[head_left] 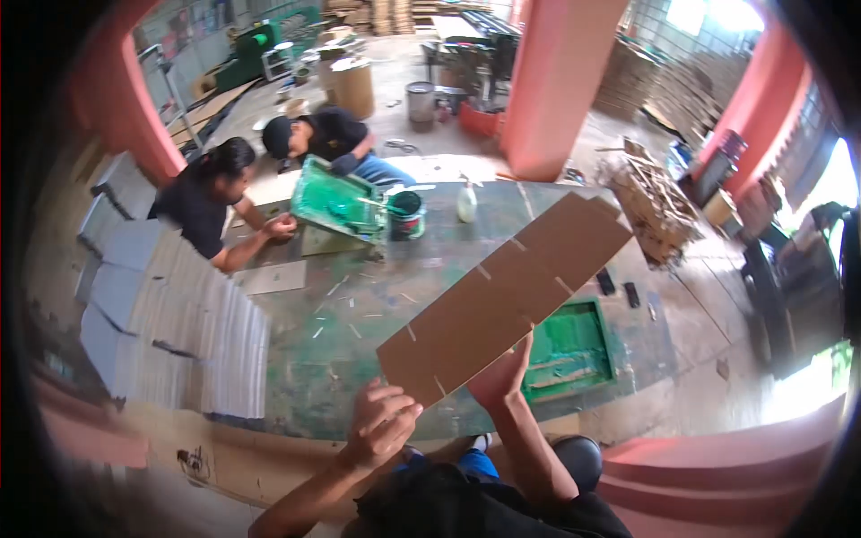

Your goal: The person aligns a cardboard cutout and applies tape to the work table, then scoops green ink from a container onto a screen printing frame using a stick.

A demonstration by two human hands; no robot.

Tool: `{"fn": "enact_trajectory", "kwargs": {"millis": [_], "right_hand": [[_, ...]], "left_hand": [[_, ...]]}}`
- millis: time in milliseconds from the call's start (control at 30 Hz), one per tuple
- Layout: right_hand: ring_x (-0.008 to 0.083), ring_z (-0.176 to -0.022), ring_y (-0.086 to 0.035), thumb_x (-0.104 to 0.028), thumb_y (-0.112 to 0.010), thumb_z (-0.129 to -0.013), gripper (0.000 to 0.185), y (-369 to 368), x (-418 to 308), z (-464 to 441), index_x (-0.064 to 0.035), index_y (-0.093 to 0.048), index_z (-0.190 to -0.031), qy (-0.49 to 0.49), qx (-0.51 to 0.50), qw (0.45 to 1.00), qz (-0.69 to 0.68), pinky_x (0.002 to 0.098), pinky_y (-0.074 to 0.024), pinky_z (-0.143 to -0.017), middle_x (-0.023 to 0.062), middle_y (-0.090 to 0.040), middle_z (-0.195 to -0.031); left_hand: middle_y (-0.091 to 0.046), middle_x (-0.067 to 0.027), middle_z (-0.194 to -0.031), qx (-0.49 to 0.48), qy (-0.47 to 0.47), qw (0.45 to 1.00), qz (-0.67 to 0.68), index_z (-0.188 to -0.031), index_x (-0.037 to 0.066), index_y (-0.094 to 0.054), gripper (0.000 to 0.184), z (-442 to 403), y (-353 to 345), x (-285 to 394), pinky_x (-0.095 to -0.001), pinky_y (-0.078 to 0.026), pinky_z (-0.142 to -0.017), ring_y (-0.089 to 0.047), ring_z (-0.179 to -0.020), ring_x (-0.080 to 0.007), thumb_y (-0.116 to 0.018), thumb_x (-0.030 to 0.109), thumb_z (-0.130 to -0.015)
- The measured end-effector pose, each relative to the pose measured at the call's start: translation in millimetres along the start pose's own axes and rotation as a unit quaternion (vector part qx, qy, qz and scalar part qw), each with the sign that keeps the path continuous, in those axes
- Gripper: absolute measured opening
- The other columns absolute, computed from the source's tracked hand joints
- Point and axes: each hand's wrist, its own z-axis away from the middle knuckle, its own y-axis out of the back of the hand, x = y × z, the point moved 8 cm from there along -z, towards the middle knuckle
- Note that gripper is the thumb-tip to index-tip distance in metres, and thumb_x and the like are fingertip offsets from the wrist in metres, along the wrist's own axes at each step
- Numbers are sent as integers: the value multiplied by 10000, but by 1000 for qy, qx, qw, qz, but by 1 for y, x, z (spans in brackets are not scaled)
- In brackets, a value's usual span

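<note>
A long, flat brown cardboard piece [507,296] with short slots along its edges is held up at a slant over the table. My right hand [502,372] grips its lower edge, the fingers partly hidden behind the board. Close to the near left corner is my left hand [386,420], its fingers apart and slightly bent; the fingertips are at the corner, and it does not appear to grip it. Under and right of the board lies a green tray-like frame [571,350] on the stained table [359,381].
Stacked cardboard sheets [202,323] stand at the left. Two people [202,193] work across the table at a green frame [336,202], beside a paint can [406,215] and a spray bottle [466,200]. Small dark objects [631,294] lie right. A pink pillar [560,90] rises behind.
</note>
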Motion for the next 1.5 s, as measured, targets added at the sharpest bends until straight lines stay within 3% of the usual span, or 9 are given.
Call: {"fn": "enact_trajectory", "kwargs": {"millis": [200,367,500,633,867,933,1033,1267,1500], "right_hand": [[311,-1332,-467,-838,-386,-891,979,65,-37,32,-81,-427,-1509,41,65,997,-23,515,-331,-1129,103,-503,-1484],[258,-1082,-641,-326,-698,-941,566,130,-62,58,-64,-471,-1389,63,372,899,223,402,-546,-879,125,-597,-1255],[177,-962,-610,-166,-616,-979,272,124,-54,66,10,-625,-1187,126,275,864,403,361,-510,-832,82,-663,-1037],[277,-988,-647,-78,-559,-984,293,93,-21,65,-9,-622,-1261,85,20,748,658,388,-511,-871,163,-670,-1122],[375,-1228,-612,2,-610,-897,453,14,21,63,-37,-613,-1348,4,-276,742,611,445,-487,-1033,194,-642,-1328],[377,-1211,-620,-11,-621,-894,457,14,27,64,-27,-610,-1350,-23,-313,745,589,445,-486,-1028,200,-647,-1318],[315,-1168,-640,-80,-624,-911,391,35,28,62,-13,-639,-1296,-53,-274,759,589,405,-487,-1012,175,-680,-1238],[169,-1138,-621,-140,-687,-920,372,34,-7,69,0,-658,-1263,-47,-152,865,476,348,-488,-987,94,-686,-1235],[89,-972,-603,-188,-749,-937,319,64,-34,76,3,-680,-1183,0,-33,858,512,288,-515,-868,11,-704,-1016]], "left_hand": [[-644,-85,-1041,-17,57,998,38,-954,69,-666,259,20,-31,-2,-520,-487,-996,-635,-1023,-314,-761,-66,-755],[-629,-150,-1139,-66,132,988,52,-980,47,-674,300,64,-46,-31,-495,-508,-938,-605,-1087,-382,-756,-53,-709],[-412,-220,-1477,-207,293,932,57,-1310,84,-603,707,112,-72,-57,-543,-374,-1109,-412,-1353,-444,-883,143,-663],[-302,-205,-1607,-181,319,927,83,-1562,117,-335,1058,140,-75,-87,-524,-276,-1199,-278,-1493,-409,-901,147,-668],[-333,-146,-1621,-39,390,894,217,-1579,77,-309,1004,98,-53,-120,-446,-217,-1232,-283,-1513,-294,-868,125,-746],[-544,-145,-1443,-32,377,887,263,-1371,25,-558,589,90,-49,-116,-417,-337,-1162,-470,-1386,-273,-799,94,-838],[-716,-123,-1128,-37,384,878,284,-1040,-17,-694,135,88,-46,-110,-348,-476,-1003,-657,-1125,-227,-712,49,-925],[-662,-38,-978,-23,367,908,199,-1031,-11,-651,75,93,-47,-105,-268,-491,-826,-629,-904,-121,-633,28,-970],[-661,-72,-973,-25,359,919,164,-1099,0,-661,144,97,-52,-115,-275,-498,-843,-649,-940,-143,-606,-10,-967]]}}
